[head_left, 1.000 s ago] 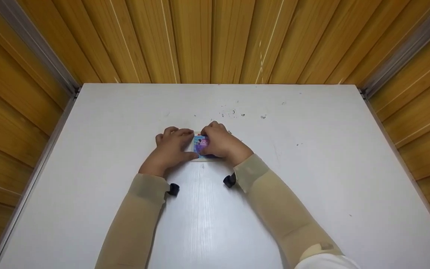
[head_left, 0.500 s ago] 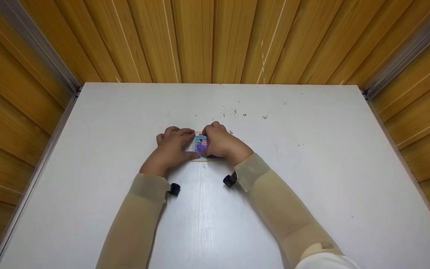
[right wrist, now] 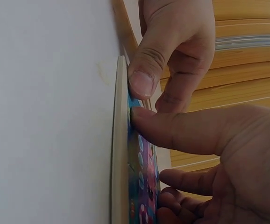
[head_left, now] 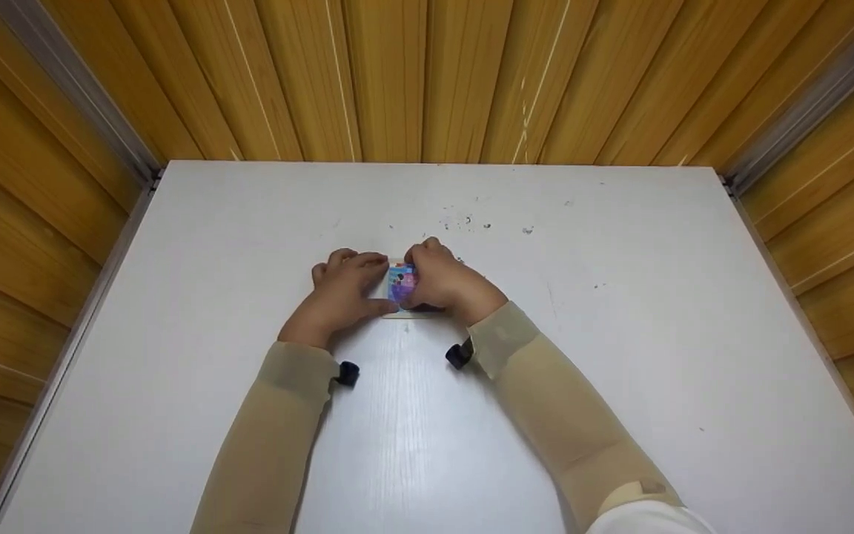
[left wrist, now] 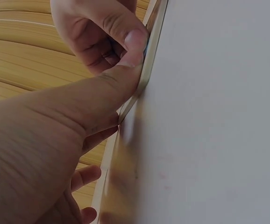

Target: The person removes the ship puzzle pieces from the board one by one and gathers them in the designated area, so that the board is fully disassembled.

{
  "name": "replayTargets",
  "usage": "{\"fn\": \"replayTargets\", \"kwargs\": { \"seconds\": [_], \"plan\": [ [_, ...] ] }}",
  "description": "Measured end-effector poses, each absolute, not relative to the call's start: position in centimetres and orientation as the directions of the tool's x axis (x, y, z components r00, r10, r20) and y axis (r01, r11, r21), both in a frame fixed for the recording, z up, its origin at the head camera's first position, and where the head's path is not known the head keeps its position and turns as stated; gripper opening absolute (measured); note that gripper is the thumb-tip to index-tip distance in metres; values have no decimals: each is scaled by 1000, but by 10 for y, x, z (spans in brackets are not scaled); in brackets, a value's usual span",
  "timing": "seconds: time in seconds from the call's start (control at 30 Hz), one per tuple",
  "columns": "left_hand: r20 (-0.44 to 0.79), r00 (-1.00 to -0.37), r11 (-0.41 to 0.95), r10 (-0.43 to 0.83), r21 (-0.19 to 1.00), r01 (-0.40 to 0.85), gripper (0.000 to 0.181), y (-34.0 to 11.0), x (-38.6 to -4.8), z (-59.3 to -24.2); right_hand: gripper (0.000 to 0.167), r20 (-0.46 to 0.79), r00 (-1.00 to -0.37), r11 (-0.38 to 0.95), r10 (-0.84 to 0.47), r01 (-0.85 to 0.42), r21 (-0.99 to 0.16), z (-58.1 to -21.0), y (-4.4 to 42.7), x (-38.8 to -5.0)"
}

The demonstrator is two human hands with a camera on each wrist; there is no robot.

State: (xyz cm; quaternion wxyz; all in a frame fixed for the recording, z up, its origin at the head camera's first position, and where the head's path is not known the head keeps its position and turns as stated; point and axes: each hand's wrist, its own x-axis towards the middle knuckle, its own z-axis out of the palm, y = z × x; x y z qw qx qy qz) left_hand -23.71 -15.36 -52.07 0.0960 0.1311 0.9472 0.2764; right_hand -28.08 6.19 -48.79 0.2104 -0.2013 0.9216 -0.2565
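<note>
Left hand (head_left: 342, 291) clasps the board (right wrist: 120, 140) by its left end, and right hand (head_left: 443, 278), fingers curled, grips across the colourful picture (head_left: 401, 282) from the other side. Thumbs just beside each other, board lying flat on the white desk (head_left: 620, 334)!

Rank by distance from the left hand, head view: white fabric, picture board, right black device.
From the left hand:
1. picture board: at its right, thumb touching
2. right black device: farther right, nearer the camera wearer
3. white fabric: far lower right, at the frame's bottom edge
</note>
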Motion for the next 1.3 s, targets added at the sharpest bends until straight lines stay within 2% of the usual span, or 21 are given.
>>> {"fn": "replayTargets", "kwargs": {
  "seconds": [0.3,0.73,1.3],
  "plan": [
    [-111,-950,819,292,542,189,83,-153,-237,-523,76,-299,-814,808,-498,-310,-502,-483,62,-275],
    [-92,-947,812,309,544,212,83,-152,-240,-520,78,-321,-803,768,-503,-244,-593,-489,66,-286],
    [-102,-943,807,316,551,211,85,-155,-239,-519,74,-314,-790,755,-526,-264,-600,-490,67,-290]
  ]
}}
